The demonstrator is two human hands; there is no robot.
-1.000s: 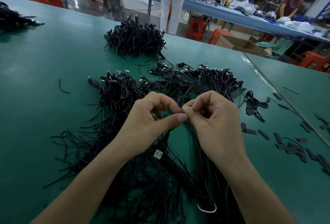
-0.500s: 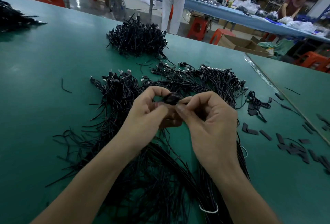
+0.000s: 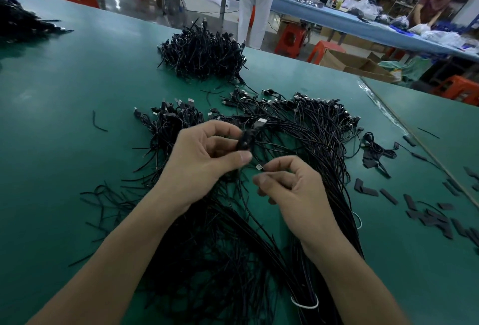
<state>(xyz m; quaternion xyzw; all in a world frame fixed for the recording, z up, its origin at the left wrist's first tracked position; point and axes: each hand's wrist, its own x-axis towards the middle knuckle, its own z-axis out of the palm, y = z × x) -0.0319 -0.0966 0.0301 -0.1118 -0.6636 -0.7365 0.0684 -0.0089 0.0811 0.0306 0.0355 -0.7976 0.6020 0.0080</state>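
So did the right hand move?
Yes. The right hand has come nearer the person, closer to the white band round the cables and apart from the left hand.

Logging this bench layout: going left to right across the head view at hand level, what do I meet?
Stray wire scrap → left hand holding a black plug → right hand pinching a small connector → small coiled cable → scattered black strips.

The left hand (image 3: 204, 161) and right hand (image 3: 298, 195) are bare, like the left forearm (image 3: 116, 260) and right forearm (image 3: 350, 280), with slim fingers and 2 short, neatly trimmed thumbnails.
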